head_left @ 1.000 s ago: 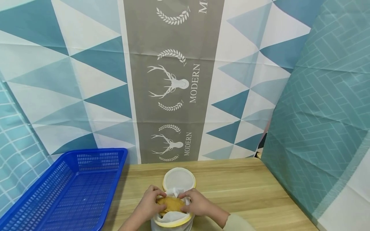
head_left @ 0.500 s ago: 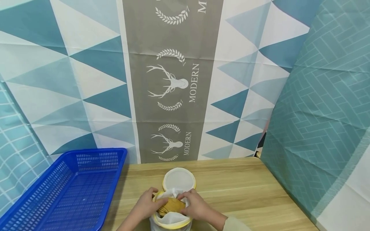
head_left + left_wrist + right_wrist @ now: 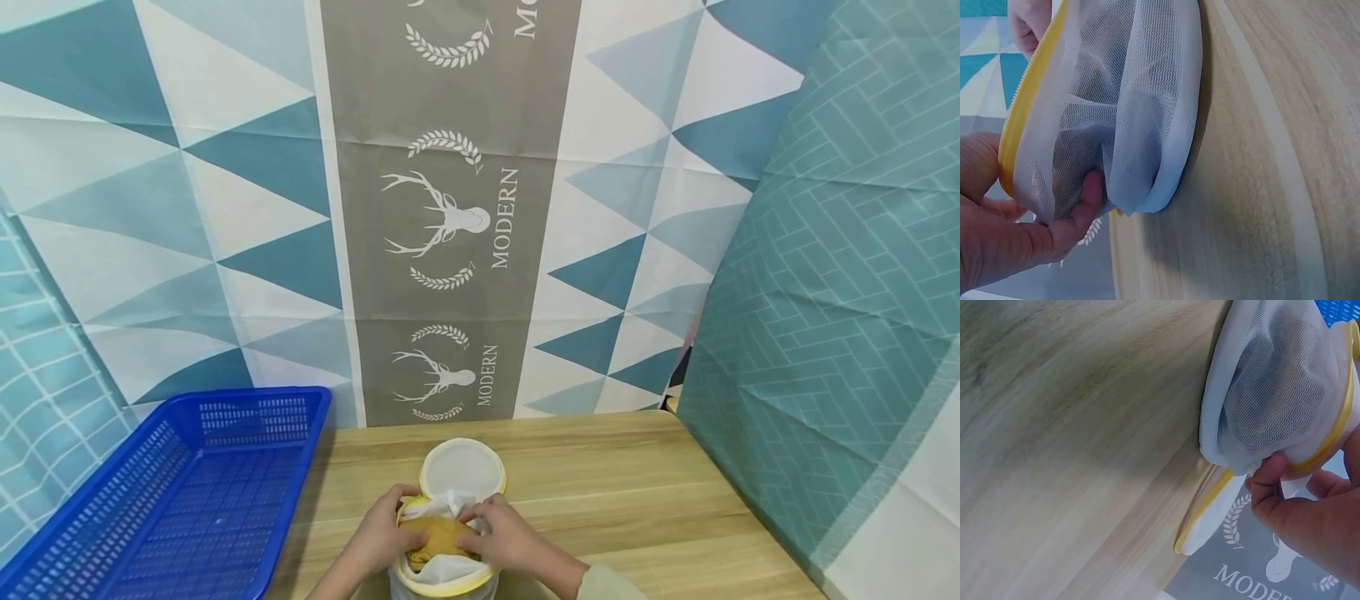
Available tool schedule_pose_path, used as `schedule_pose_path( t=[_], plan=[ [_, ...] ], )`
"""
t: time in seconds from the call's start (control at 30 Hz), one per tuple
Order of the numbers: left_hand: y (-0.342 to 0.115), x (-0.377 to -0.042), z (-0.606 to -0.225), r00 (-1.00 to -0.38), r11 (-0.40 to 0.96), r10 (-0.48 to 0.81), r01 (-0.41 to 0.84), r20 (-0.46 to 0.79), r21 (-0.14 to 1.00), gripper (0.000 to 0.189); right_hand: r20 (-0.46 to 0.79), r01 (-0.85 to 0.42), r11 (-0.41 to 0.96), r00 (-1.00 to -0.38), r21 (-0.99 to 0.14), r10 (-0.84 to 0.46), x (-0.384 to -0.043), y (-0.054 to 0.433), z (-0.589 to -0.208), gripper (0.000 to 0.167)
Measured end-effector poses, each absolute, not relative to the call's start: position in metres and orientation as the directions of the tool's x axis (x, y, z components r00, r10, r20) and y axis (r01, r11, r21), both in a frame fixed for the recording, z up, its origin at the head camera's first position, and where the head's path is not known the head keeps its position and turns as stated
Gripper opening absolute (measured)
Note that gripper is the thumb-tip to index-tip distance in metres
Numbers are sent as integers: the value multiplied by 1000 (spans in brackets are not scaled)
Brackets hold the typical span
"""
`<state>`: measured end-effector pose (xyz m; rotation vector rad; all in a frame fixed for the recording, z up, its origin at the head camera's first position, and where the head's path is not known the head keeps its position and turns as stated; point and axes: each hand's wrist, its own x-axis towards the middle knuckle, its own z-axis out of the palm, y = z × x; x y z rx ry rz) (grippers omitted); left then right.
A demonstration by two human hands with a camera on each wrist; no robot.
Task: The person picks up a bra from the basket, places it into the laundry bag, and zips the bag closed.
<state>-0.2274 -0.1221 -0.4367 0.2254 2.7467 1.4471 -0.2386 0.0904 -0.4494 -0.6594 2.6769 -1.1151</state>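
Observation:
A white mesh laundry bag [image 3: 444,588] with yellow zip edging stands on the wooden table, its round lid [image 3: 463,468] folded back behind. In its mouth lies a mustard-yellow cloth [image 3: 442,535], its lower part hidden by the mesh. From the left, my left hand [image 3: 384,533] holds the bag's rim, thumb reaching in onto the cloth. A finger [image 3: 1090,195] curls against the mesh outside. My right hand [image 3: 504,533] grips the opposite rim, thumb and fingertips at the cloth's edge. Dark bulges show through the mesh [image 3: 1275,387].
A blue plastic basket [image 3: 300,483] with slotted walls stands to the left. Around the bag spreads the wooden table [image 3: 600,492]. Patterned cloth hangings [image 3: 450,292] rise behind the table, and a green one [image 3: 832,292] hangs on the right.
The yellow cloth has shifted slightly toward the near side of the bag's mouth. My left thumb has slid along it, and my right fingertips have moved a little left.

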Motion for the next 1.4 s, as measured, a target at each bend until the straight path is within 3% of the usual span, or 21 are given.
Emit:
schedule_pose_path(
  t=[0.13, 0.33, 0.5, 0.97, 1.2, 1.4],
  plan=[
    [-121, -227, -438, -986, 557, 146, 149, 80, 817, 53, 27, -376, 670, -883, -639, -469, -238, 87, -451, 34],
    [-121, -228, -439, -985, 566, 97, 170, 140, 806, 30, 104, -457, 702, -868, -545, -485, -234, 80, -451, 38],
    [-122, -228, -439, -988, 571, 73, 156, 139, 806, 29, 122, -467, 715, -869, -521, -479, -233, 78, -450, 35],
    [-123, -228, -442, -984, 517, 158, 156, 86, 841, 44, 37, -372, 627, -877, -684, -479, -236, 86, -450, 27],
    [-122, -228, -443, -983, 567, 129, 181, 131, 803, 46, 43, -362, 655, -892, -663, -450, -238, 83, -454, 36],
    [-129, -229, -439, -988, 576, 97, 154, 120, 803, 49, 43, -345, 665, -904, -663, -426, -237, 81, -453, 33]
  ],
)
